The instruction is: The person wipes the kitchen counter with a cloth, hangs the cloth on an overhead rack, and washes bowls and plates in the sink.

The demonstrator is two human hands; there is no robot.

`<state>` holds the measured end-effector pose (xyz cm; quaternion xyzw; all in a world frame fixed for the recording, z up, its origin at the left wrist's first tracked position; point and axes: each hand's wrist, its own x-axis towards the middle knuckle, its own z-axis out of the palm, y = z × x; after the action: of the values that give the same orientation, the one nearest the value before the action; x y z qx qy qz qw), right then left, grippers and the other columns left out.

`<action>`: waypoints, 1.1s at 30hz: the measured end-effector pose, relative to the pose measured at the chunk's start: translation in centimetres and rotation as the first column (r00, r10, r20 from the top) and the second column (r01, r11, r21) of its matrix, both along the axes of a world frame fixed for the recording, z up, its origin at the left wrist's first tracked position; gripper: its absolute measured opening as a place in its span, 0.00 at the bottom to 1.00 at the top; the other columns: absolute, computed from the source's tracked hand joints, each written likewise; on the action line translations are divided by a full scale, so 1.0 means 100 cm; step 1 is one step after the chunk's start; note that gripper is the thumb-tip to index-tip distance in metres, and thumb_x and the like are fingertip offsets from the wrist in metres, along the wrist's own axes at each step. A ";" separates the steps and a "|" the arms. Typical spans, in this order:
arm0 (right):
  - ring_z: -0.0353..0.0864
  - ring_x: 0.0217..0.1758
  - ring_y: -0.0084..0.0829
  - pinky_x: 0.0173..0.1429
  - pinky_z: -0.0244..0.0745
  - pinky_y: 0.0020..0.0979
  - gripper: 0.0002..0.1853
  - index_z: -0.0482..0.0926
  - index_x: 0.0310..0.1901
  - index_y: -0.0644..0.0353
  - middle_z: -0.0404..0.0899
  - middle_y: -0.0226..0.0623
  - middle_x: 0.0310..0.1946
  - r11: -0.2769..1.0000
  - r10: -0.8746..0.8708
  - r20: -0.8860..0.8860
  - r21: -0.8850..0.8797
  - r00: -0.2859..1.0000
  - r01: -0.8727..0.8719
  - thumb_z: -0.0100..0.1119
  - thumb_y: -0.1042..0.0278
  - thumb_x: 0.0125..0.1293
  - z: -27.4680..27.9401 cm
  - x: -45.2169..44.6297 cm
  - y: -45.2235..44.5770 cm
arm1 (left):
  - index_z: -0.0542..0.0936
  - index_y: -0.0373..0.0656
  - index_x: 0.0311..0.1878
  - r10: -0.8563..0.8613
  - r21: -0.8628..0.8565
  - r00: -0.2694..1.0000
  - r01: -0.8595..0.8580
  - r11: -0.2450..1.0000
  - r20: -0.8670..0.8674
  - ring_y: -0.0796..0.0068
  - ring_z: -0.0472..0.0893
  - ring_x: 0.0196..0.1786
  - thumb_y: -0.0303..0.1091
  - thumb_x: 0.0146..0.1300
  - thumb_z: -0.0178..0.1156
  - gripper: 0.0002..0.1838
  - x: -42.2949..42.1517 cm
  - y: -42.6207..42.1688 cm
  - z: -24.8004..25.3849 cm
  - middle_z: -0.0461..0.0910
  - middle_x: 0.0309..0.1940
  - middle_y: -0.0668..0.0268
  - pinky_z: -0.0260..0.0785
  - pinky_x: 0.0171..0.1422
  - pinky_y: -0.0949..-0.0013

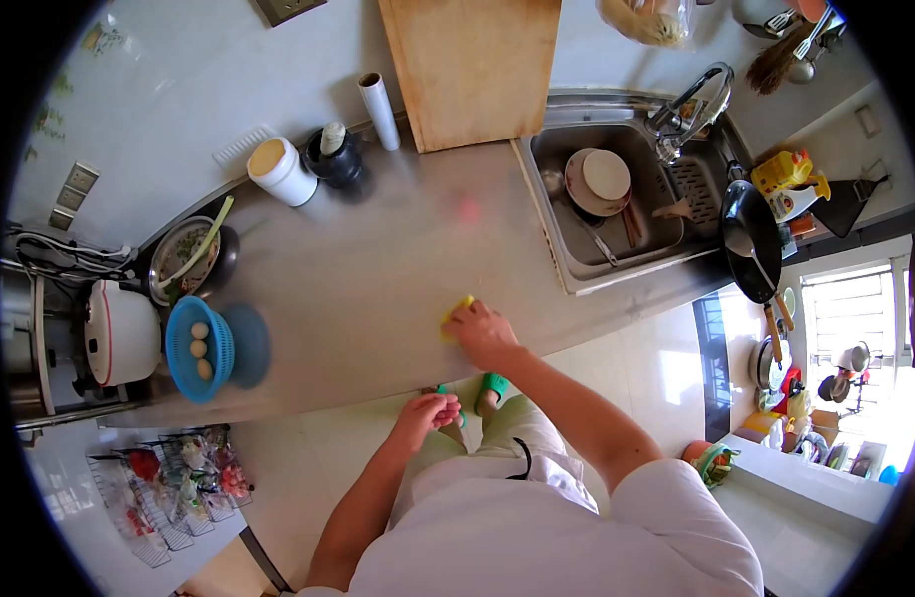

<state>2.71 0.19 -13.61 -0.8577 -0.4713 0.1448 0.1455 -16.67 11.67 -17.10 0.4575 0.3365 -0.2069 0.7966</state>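
Observation:
My right hand [482, 333] presses a yellow sponge [464, 301] flat against the steel countertop [378, 289], near its front edge. Most of the sponge is hidden under the fingers. Off the counter's front edge hangs my left hand [425, 418], its fingers curled in and nothing visible in them. Well to the left of both hands stands a blue basket [175, 348] with several eggs [200, 348] in it.
At right is a sink [567, 269] with stacked bowls [607, 175]; a wok [748, 224] rests beside it. Along the wall are a cutting board [472, 75], a plastic wrap roll [380, 111], a white canister [283, 174] and a black pot [336, 167]. A rice cooker [124, 333] stands far left.

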 end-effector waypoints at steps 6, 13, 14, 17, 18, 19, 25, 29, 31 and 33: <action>0.75 0.51 0.42 0.51 0.76 0.39 0.17 0.80 0.46 0.48 0.77 0.35 0.46 0.912 -0.370 -0.055 0.170 0.927 0.374 0.53 0.74 0.54 0.014 0.027 -0.043 | 0.72 0.33 0.58 -0.036 -0.319 0.987 -0.016 0.947 -0.158 0.66 0.78 0.55 0.39 0.72 0.48 0.20 0.003 -0.010 -0.032 0.79 0.52 0.57 0.70 0.62 0.65; 0.76 0.49 0.48 0.51 0.75 0.43 0.19 0.78 0.49 0.53 0.76 0.45 0.44 0.747 -0.665 0.020 0.036 0.747 0.664 0.55 0.70 0.53 -0.003 0.045 -0.060 | 0.67 0.33 0.63 0.165 -0.547 0.949 -0.290 0.785 -0.267 0.58 0.71 0.65 0.44 0.74 0.36 0.26 0.012 -0.024 -0.049 0.73 0.60 0.51 0.64 0.69 0.58; 0.76 0.48 0.48 0.51 0.75 0.43 0.19 0.78 0.49 0.53 0.76 0.45 0.44 0.773 -0.634 0.005 0.026 0.773 0.634 0.55 0.70 0.53 -0.001 0.029 -0.051 | 0.67 0.33 0.63 0.212 -0.559 0.935 -0.341 0.755 -0.285 0.58 0.71 0.65 0.46 0.74 0.35 0.27 0.013 -0.026 -0.049 0.72 0.60 0.51 0.64 0.68 0.58; 0.76 0.49 0.47 0.51 0.76 0.43 0.21 0.76 0.51 0.53 0.75 0.43 0.45 0.843 -0.536 -0.083 0.000 0.840 0.537 0.55 0.70 0.52 -0.002 -0.022 -0.027 | 0.67 0.32 0.62 0.310 -0.611 0.904 -0.427 0.667 -0.294 0.58 0.71 0.65 0.45 0.74 0.34 0.27 0.018 -0.029 -0.051 0.72 0.60 0.51 0.65 0.68 0.57; 0.76 0.49 0.47 0.51 0.75 0.43 0.21 0.77 0.51 0.53 0.75 0.44 0.45 0.860 -0.503 -0.115 0.032 0.856 0.510 0.57 0.70 0.52 -0.004 -0.039 -0.022 | 0.67 0.32 0.62 0.309 -0.617 0.905 -0.426 0.662 -0.293 0.58 0.71 0.65 0.45 0.74 0.34 0.27 0.019 -0.030 -0.055 0.72 0.60 0.51 0.65 0.68 0.57; 0.76 0.50 0.47 0.52 0.75 0.43 0.21 0.78 0.50 0.53 0.75 0.45 0.45 0.874 -0.469 -0.146 0.066 0.871 0.481 0.58 0.70 0.51 -0.005 -0.053 -0.018 | 0.68 0.32 0.61 0.325 -0.571 0.890 -0.456 0.683 -0.321 0.57 0.71 0.65 0.45 0.74 0.33 0.27 0.018 -0.032 -0.064 0.72 0.60 0.51 0.64 0.69 0.56; 0.75 0.53 0.44 0.52 0.76 0.43 0.20 0.77 0.52 0.50 0.75 0.40 0.48 0.885 -0.455 -0.209 0.006 0.866 0.466 0.56 0.70 0.54 0.013 -0.036 -0.015 | 0.69 0.30 0.57 0.400 -0.813 0.891 -0.389 0.433 -0.213 0.56 0.72 0.64 0.43 0.72 0.34 0.25 0.009 -0.030 -0.086 0.73 0.59 0.50 0.63 0.70 0.54; 0.73 0.55 0.43 0.53 0.76 0.42 0.19 0.79 0.50 0.48 0.74 0.38 0.49 0.814 -0.581 -0.054 -0.017 0.812 0.581 0.55 0.69 0.55 0.032 0.052 -0.001 | 0.69 0.28 0.56 0.449 -0.617 0.830 -0.551 0.562 -0.331 0.56 0.74 0.61 0.39 0.71 0.36 0.24 0.016 -0.031 -0.072 0.74 0.57 0.49 0.64 0.69 0.55; 0.73 0.55 0.43 0.53 0.76 0.41 0.18 0.79 0.50 0.48 0.74 0.37 0.49 0.829 -0.559 -0.014 -0.009 0.829 0.559 0.55 0.70 0.55 0.013 0.071 0.006 | 0.70 0.29 0.54 0.478 -0.599 0.812 -0.575 0.558 -0.335 0.56 0.75 0.60 0.39 0.70 0.38 0.22 0.016 -0.034 -0.074 0.76 0.55 0.49 0.67 0.67 0.56; 0.73 0.55 0.43 0.53 0.76 0.41 0.18 0.80 0.49 0.47 0.74 0.37 0.49 0.840 -0.542 0.027 -0.004 0.840 0.542 0.54 0.70 0.55 0.004 0.065 0.009 | 0.71 0.29 0.51 0.500 -0.581 0.796 -0.596 0.554 -0.340 0.56 0.75 0.60 0.38 0.70 0.39 0.21 0.014 -0.035 -0.079 0.77 0.53 0.49 0.70 0.65 0.56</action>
<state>9.19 1.05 -13.20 -0.9585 -0.2107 0.0898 0.1696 -15.30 8.19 -25.03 0.0008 0.4188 -0.0836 0.9042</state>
